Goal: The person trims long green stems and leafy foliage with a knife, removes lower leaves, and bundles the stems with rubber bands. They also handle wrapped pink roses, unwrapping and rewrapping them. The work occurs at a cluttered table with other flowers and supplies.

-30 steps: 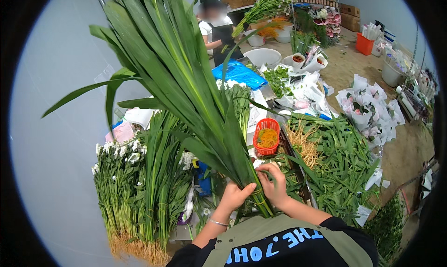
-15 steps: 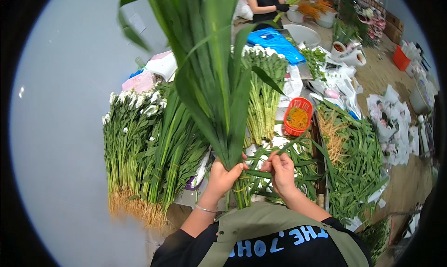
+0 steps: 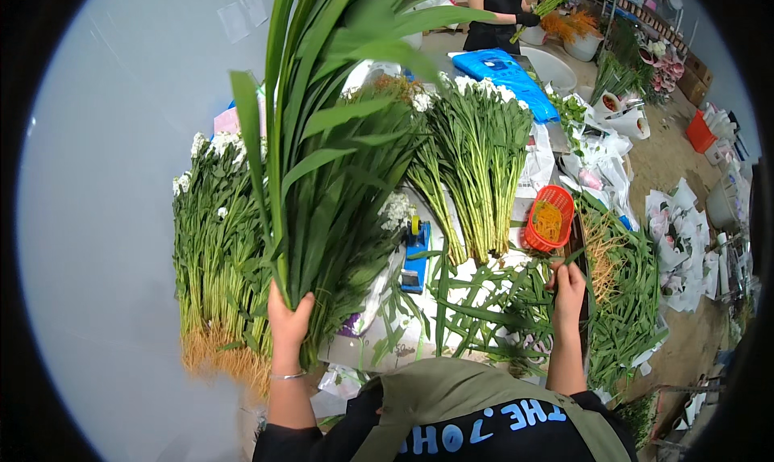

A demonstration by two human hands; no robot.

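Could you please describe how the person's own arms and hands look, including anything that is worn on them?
The left hand and right hand wear no gloves. A thin, silver-coloured bracelet circles the left wrist; none shows on the right. Black sleeves leave the forearms bare. They belong to a black top with light-blue lettering, under an olive-green apron.

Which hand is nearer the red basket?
Right. The right hand is just below the red basket in view; the left hand is well left of it, gripping the leafy bunch.
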